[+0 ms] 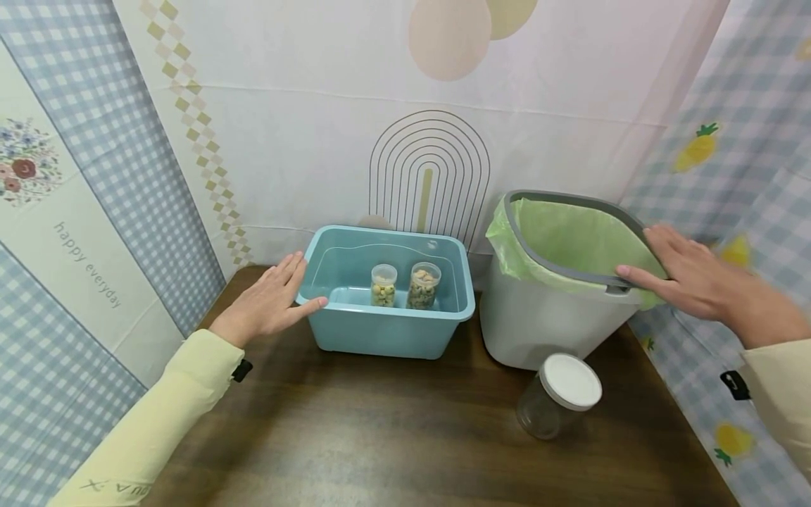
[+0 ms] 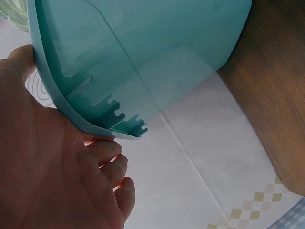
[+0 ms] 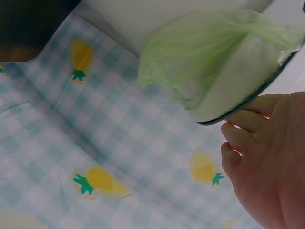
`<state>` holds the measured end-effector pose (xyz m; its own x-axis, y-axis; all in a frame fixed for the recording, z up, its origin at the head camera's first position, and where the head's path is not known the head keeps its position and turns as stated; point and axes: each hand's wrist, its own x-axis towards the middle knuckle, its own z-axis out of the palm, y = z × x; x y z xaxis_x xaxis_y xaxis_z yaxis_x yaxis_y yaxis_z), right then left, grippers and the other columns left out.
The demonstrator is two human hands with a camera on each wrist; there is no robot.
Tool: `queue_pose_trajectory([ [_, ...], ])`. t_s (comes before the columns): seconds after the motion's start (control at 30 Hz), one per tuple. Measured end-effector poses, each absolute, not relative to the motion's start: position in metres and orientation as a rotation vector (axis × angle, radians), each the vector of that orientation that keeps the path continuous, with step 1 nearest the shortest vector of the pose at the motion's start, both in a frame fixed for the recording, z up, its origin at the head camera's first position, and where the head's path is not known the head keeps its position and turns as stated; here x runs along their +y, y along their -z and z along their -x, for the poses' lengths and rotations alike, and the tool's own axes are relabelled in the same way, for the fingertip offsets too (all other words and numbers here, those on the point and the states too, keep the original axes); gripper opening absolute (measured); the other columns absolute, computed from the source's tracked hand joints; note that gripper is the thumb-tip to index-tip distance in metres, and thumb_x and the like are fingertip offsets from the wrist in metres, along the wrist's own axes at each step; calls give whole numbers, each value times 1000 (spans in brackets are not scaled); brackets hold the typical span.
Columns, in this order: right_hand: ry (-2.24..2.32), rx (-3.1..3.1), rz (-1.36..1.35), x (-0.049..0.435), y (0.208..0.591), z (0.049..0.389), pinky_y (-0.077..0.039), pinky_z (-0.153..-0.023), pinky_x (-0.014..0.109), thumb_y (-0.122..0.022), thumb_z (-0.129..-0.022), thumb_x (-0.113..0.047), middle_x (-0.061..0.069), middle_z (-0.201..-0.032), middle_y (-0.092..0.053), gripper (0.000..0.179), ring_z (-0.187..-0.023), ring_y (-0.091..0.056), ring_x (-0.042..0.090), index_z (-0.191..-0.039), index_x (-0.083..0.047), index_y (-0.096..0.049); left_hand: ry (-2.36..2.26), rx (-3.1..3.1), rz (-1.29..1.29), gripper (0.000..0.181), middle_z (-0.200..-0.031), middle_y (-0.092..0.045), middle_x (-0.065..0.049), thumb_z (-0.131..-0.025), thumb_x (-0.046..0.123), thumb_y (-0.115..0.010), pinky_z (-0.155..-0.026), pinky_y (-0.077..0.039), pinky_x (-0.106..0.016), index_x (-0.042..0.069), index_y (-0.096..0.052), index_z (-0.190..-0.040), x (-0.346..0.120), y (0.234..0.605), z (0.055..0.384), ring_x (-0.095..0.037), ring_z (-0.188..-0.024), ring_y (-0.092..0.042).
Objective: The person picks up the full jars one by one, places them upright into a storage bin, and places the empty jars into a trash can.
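Note:
At the left end of a light blue plastic tub (image 1: 383, 336), my left hand (image 1: 269, 296) rests on the rim with its fingers straight and the thumb along the front corner. In the left wrist view the palm (image 2: 52, 167) lies along the tub's rim (image 2: 66, 112). Inside the tub stand two small clear jars, one (image 1: 383, 285) with yellowish pieces and the other (image 1: 423, 285) with mixed pieces. My right hand (image 1: 690, 271) lies extended on the grey rim of a white trash can (image 1: 538, 317), its thumb on top of the rim. A green bag (image 3: 190, 62) lines the can.
In front of the trash can, on the brown wooden table (image 1: 355, 429), is a clear jar with a white lid (image 1: 572, 382). A white patterned cloth (image 1: 285, 155) hangs behind, and blue checked cloths (image 1: 690, 204) hang at both sides.

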<state>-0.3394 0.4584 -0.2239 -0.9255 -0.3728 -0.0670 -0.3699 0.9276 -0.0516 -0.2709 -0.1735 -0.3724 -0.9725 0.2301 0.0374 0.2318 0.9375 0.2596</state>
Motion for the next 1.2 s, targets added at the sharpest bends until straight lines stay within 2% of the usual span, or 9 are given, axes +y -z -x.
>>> queue_pose_trajectory([
  [0.57, 136, 2963, 525, 471, 242, 341, 0, -123, 78, -30, -113, -54, 44, -167, 5, 90, -155, 1, 64, -164, 11, 6, 405, -3101, 362, 99, -177, -3, -26, -108, 66, -39, -133, -11, -63, -7, -8, -167, -173, 369, 271, -43, -166, -6],
  [0.9, 114, 2970, 529, 471, 246, 342, 0, -124, 77, -28, -114, -54, 44, -168, 4, 89, -156, 1, 63, -164, 11, 6, 397, -3133, 364, 100, -177, 0, -25, -107, 67, -38, -133, -10, -63, -7, -6, -167, -172, 366, 270, -43, -166, -4],
  [1.2, 97, 2966, 531, 470, 246, 342, 1, -124, 77, -28, -114, -54, 44, -168, 5, 90, -156, 2, 62, -164, 12, 7, 382, -3129, 410, 101, -176, -7, -29, -107, 65, -44, -133, -14, -62, -9, -10, -166, -173, 358, 273, -45, -164, -10],
])
